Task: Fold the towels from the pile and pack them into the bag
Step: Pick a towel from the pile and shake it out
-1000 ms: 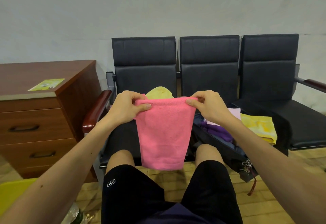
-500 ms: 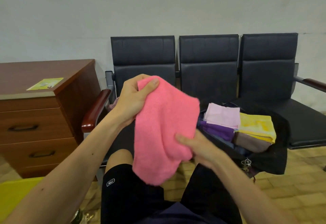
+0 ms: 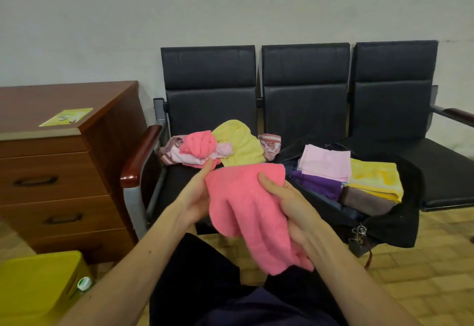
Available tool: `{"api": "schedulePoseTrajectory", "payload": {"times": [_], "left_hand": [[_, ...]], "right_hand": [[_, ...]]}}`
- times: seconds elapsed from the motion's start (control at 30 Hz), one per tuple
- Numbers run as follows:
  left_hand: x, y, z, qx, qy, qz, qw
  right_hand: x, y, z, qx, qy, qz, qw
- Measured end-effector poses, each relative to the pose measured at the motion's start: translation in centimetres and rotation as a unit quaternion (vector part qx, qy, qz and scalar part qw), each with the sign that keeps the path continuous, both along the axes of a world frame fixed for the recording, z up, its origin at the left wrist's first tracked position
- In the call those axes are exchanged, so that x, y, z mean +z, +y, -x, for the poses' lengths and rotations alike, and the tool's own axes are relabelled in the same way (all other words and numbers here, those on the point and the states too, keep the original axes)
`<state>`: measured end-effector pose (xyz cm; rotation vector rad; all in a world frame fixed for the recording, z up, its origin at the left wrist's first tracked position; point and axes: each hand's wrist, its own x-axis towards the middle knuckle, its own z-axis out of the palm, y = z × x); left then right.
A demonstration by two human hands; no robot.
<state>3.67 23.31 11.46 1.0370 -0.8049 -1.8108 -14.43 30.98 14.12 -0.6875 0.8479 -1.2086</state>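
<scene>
I held a fluffy pink towel over my lap with both hands. My right hand pinched it: my thumb pressed down on top of the cloth and my other fingers were under it. My left hand was at the towel's left side. One finger stuck out straight along the edge and the rest were hidden behind the cloth, so I could not tell if that hand was gripping or lying flat. The towel was bunched up and hung down over my right wrist.

Behind my hands stood a row of three black padded chairs. On the left seat lay a pile of loose towels, pink, pale pink and pale yellow all mixed up. Just to the right of the pile sat a black cloth bag, wide open. Inside it lay folded towels: a pale pink folded towel on a purple folded towel, and beside them a bright yellow folded towel on a brown folded towel.

A brown wooden chest of drawers stood left of the chairs, with a green paper card on top. A yellow plastic box was low on my left, with a green and white bottle cap beside it.
</scene>
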Motion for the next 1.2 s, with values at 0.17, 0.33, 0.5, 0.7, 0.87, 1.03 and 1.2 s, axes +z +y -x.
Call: {"api": "schedulePoseTrajectory", "payload": {"times": [0.17,0.33,0.5,0.7,0.87,1.03,1.2], "left_hand": [[-3.1,1.2,0.8,-0.051,0.164,-0.023,0.985],[-3.5,2.3,2.4,-0.06,0.132,-0.01,0.989],[-3.6,2.9,2.1,-0.1,0.075,0.015,0.992],[-3.3,0.5,0.8,0.044,-0.081,0.149,0.985],[0.5,-1.1,0.3,0.044,-0.228,0.307,0.923],[4.7,-2.3,-0.7,0.048,-0.292,0.363,0.884],[6.5,-3.4,-1.7,0.009,-0.32,0.359,0.877]], "right_hand": [[0.2,-1.2,0.7,-0.068,0.012,-0.054,0.996],[-0.2,-1.7,1.7,-0.095,-0.027,-0.076,0.992],[-0.7,-1.6,2.6,-0.087,-0.046,-0.076,0.992],[-2.4,-2.2,4.6,-0.011,0.194,-0.065,0.979],[0.8,-4.1,6.0,-0.101,0.351,0.091,0.926],[4.8,-5.1,6.4,-0.055,0.43,0.219,0.874],[5.4,-6.5,6.3,-0.051,0.493,0.234,0.836]]}}
